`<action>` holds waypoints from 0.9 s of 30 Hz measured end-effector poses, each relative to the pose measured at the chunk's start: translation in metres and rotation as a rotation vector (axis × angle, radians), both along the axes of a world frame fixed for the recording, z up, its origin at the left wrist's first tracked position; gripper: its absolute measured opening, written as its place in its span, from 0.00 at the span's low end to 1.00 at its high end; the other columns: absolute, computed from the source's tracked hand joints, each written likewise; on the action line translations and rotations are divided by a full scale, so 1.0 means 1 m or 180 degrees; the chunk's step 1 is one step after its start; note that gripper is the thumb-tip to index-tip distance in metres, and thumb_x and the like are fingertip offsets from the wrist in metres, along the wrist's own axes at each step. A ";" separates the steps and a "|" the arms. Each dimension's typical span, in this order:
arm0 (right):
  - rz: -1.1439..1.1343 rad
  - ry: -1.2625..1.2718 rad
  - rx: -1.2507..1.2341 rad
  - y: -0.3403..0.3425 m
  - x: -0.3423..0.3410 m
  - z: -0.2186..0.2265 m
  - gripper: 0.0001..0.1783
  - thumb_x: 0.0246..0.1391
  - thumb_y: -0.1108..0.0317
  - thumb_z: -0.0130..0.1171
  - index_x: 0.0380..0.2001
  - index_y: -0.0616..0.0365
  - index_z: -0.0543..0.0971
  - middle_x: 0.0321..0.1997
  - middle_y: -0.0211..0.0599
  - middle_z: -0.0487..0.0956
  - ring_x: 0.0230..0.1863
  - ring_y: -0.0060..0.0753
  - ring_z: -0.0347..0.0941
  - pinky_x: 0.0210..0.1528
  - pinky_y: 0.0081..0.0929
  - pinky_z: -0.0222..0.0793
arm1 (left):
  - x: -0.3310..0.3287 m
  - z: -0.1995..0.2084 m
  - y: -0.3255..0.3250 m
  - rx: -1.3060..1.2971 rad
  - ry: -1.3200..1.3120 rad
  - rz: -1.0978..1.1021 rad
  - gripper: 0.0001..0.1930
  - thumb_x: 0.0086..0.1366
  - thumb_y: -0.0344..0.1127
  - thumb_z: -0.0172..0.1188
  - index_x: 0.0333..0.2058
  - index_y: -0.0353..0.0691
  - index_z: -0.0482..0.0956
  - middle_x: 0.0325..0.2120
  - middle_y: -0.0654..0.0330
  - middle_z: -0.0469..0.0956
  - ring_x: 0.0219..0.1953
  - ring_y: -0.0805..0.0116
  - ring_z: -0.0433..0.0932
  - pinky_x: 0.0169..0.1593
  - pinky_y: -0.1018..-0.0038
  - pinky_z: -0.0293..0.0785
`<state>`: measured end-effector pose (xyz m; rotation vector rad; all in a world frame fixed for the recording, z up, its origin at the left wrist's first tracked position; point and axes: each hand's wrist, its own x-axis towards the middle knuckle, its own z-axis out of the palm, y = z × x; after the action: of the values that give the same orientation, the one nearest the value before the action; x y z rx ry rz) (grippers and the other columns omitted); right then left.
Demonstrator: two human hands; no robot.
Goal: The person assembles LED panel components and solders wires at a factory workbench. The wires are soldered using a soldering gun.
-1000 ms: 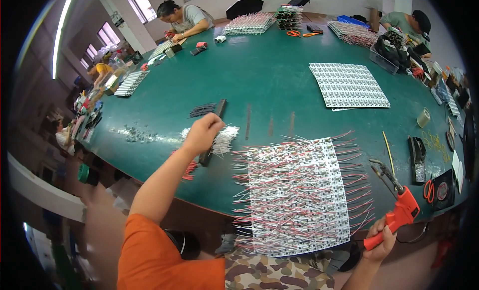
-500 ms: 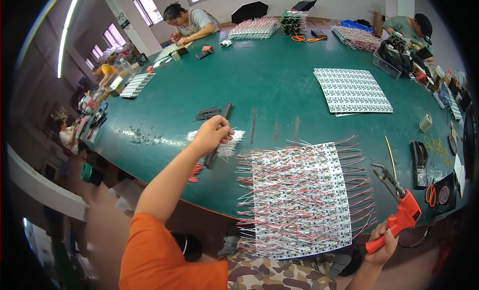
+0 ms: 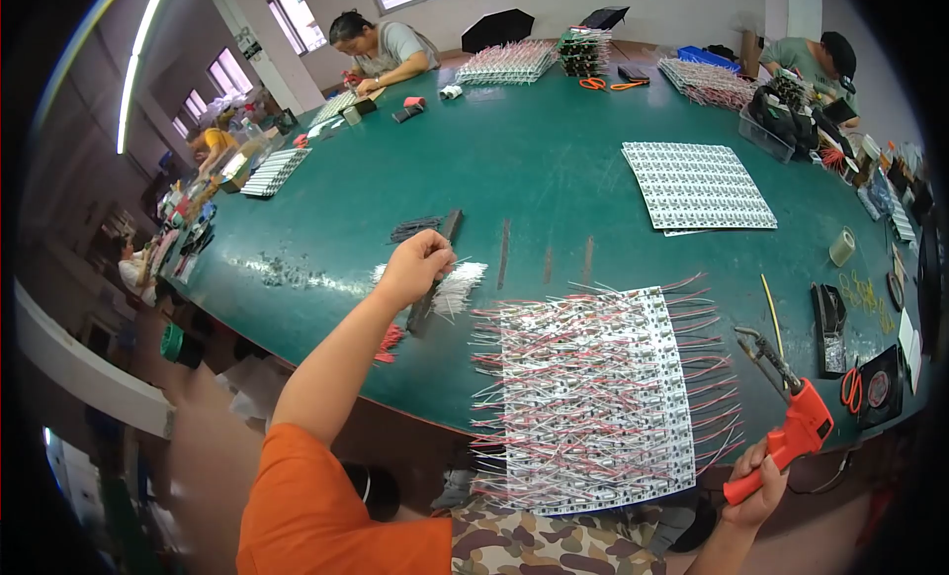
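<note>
Compared with a second ago, my view has shifted slightly, so everything on the surface (image 3: pixel 554 170) sits a little lower and farther right. I see the left hand (image 3: pixel 413 270) over the same spot, above the white wires (image 3: pixel 457 290) heaped left of the panel (image 3: pixel 675 397); its thumb and fingers are narrowed to a pinch, and I can't tell whether a wire is between them. The right hand (image 3: pixel 756 484) remains wrapped around the grip of the red soldering gun (image 3: pixel 806 417), just beyond the near edge, with the gun's bent metal tip angled up over the surface, right of the panel.

The panel lies across the near edge, flat and rectangular, its white face dotted with small components. Thin, flexible red and white wires bristle from it in tangled rows, fraying past both sides. Beside the left hand runs a straight, dark bar (image 3: pixel 452 229), with short black pieces (image 3: pixel 415 227) bundled past it and red wires (image 3: pixel 390 344) closer to the near edge. Toward the right edge I have smooth white sheets (image 3: pixel 700 184), gridded and stacked slightly askew, and orange-handled scissors (image 3: pixel 851 390) with looped grips by the near-right edge.
</note>
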<state>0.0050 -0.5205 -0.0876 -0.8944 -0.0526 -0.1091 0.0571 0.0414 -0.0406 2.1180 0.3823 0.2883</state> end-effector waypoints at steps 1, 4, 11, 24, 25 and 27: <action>0.0021 0.0019 -0.0013 0.000 -0.001 0.000 0.27 0.54 0.72 0.59 0.56 0.68 0.67 0.32 0.37 0.71 0.28 0.23 0.67 0.27 0.18 0.67 | 0.000 0.002 0.000 -0.0280 0.0006 0.0024 0.05 0.70 0.32 0.56 0.37 0.37 0.75 0.31 0.61 0.81 0.32 0.75 0.80 0.34 0.76 0.76; 0.0040 0.0008 0.0002 0.001 -0.002 0.000 0.27 0.53 0.72 0.59 0.56 0.68 0.67 0.31 0.37 0.71 0.28 0.23 0.67 0.26 0.17 0.66 | -0.001 0.012 -0.008 -0.0168 0.0294 0.0172 0.05 0.73 0.33 0.53 0.39 0.38 0.73 0.33 0.60 0.81 0.30 0.74 0.81 0.32 0.76 0.77; 0.0001 0.0012 -0.0031 -0.002 -0.002 0.001 0.28 0.53 0.71 0.60 0.56 0.68 0.66 0.31 0.37 0.71 0.27 0.24 0.67 0.27 0.18 0.66 | -0.002 0.031 -0.032 -0.1023 0.0750 -0.0057 0.05 0.76 0.37 0.49 0.42 0.43 0.69 0.36 0.59 0.81 0.29 0.72 0.82 0.30 0.77 0.77; 0.0749 0.0013 -0.0220 0.046 0.010 0.050 0.33 0.52 0.74 0.59 0.62 0.64 0.63 0.40 0.49 0.81 0.38 0.40 0.78 0.41 0.36 0.77 | -0.007 0.036 -0.192 -0.2357 0.1325 -0.1971 0.08 0.74 0.31 0.53 0.45 0.35 0.77 0.36 0.59 0.82 0.33 0.74 0.81 0.35 0.78 0.78; 0.0677 -0.0037 -0.0367 0.055 0.012 0.053 0.33 0.54 0.74 0.58 0.63 0.63 0.63 0.43 0.51 0.81 0.41 0.42 0.80 0.44 0.38 0.78 | -0.007 0.033 -0.204 -0.2471 0.1415 -0.2035 0.09 0.74 0.34 0.54 0.46 0.35 0.77 0.35 0.60 0.82 0.32 0.74 0.81 0.35 0.78 0.78; 0.0686 -0.0085 -0.0481 0.062 0.014 0.054 0.31 0.57 0.77 0.54 0.64 0.63 0.61 0.48 0.52 0.81 0.45 0.45 0.81 0.48 0.39 0.79 | -0.004 0.032 -0.223 -0.2505 0.1671 -0.2164 0.09 0.75 0.35 0.53 0.46 0.36 0.77 0.35 0.61 0.82 0.32 0.75 0.81 0.36 0.78 0.78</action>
<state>0.0194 -0.4586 -0.0333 -1.0324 -0.1835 0.0849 0.0527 -0.1816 -0.0089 1.3905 0.0273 -0.7180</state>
